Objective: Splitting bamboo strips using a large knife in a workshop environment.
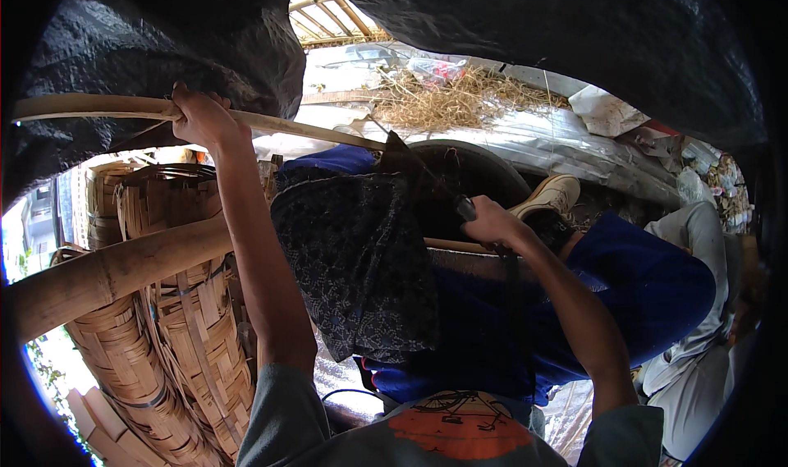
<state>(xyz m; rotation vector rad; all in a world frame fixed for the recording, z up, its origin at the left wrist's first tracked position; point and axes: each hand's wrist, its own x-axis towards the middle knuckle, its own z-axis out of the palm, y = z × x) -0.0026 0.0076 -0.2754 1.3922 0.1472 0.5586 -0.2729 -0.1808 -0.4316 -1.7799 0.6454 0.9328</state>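
Fingers of my left hand (205, 121) clasp a pale strip (279, 125) at ten o'clock; right hand (499, 225) grips a knife (465, 208) at three; cutting unfinished, I judge.

Makeshift workshop: dark sheeting (558, 32), loose straw (460, 98), woven bamboo pieces (123, 356)

The left arm (258, 262) stretches far forward, and the left hand (203, 121) is curled in a grip. The right arm (579, 311) slants inward, its right hand (495, 223) gripping also, nearer to the torso (455, 426).
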